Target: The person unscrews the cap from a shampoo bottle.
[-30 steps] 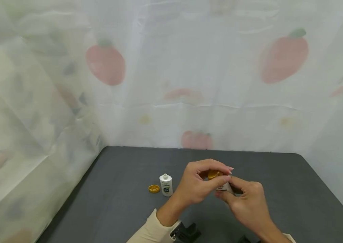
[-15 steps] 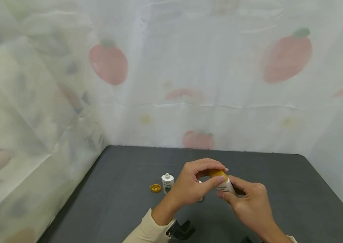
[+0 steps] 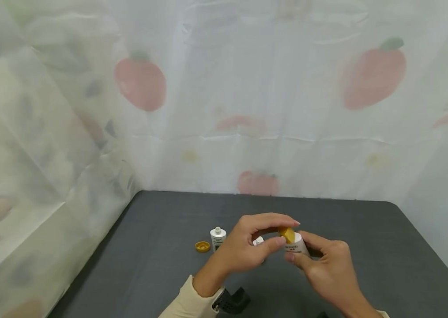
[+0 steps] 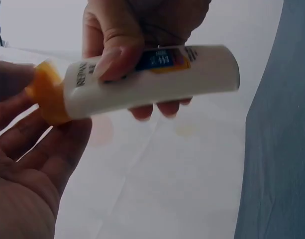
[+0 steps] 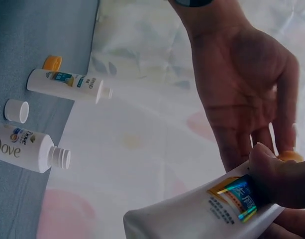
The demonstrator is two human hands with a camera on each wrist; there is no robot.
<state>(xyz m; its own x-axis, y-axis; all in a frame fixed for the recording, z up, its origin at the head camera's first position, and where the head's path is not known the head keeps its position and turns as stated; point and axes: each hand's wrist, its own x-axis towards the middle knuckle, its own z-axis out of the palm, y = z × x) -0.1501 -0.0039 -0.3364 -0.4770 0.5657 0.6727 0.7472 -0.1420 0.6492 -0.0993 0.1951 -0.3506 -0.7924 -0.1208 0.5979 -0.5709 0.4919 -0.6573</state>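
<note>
My right hand (image 3: 329,265) grips a white bottle (image 4: 157,79) with a blue and yellow label, its thumb across the front. My left hand (image 3: 241,247) pinches the yellow cap (image 3: 287,234) at the bottle's top end. In the head view the cap leans to the left, and the bottle's white shoulder shows beside it. The left wrist view has the cap (image 4: 51,97) blurred against the bottle's end; whether it is fully free, I cannot tell. In the right wrist view the left fingers mostly hide the cap.
Left of my hands an uncapped white bottle (image 3: 218,236) stands beside a loose yellow cap (image 3: 202,246). Another white bottle (image 3: 258,241) is partly behind the left hand. The right wrist view shows an uncapped Dove bottle (image 5: 23,147) and a white cap (image 5: 17,110).
The yellow cap, earlier sitting straight over the bottle's top, now tilts to the left and uncovers the white shoulder. My left hand has shifted slightly down; the right hand has hardly moved.
</note>
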